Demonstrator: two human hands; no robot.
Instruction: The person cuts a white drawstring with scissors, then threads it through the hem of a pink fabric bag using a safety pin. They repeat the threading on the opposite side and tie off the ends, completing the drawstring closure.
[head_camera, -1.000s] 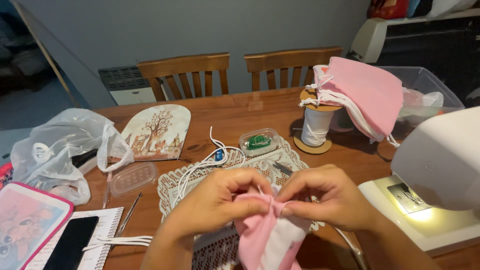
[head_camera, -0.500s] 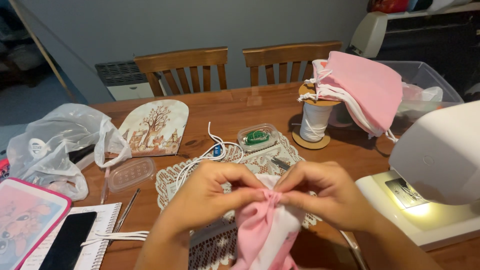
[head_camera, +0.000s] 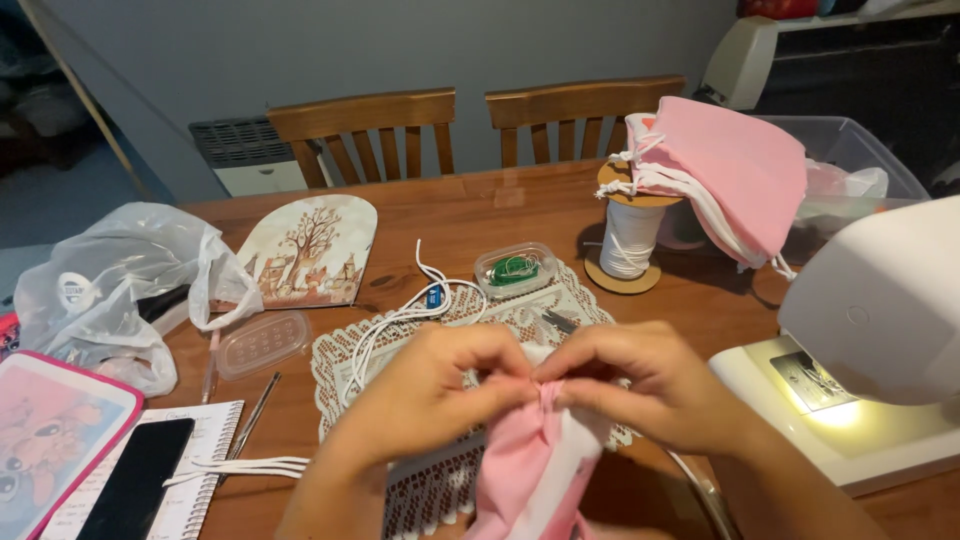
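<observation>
- Low in the middle of the wooden table (head_camera: 480, 215), the left hand (head_camera: 425, 385) and the right hand (head_camera: 640, 385) meet over a pink and white fabric piece (head_camera: 535, 470); the fingertips of both hands are pressed together and pinch a small gathered fold at its top edge
- The fabric hangs down from the pinch, above a white lace mat (head_camera: 440, 335) and toward the near table edge
- The fold looks small, so it could slip out if one hand loosens, and the pleat would then open
- A loose white elastic cord (head_camera: 400, 315) lies just beside the left hand; it could catch on a finger and be dragged
- The white sewing machine (head_camera: 880, 340) stands near on the right side, so this hand has little room to move outward
- On the left there is more open wood, before a clear plastic lid (head_camera: 262, 343) and a spiral notebook (head_camera: 190, 470)
- A pile of pink fabric (head_camera: 730, 170) sits on a thread spool (head_camera: 630, 235), well apart from the hands
</observation>
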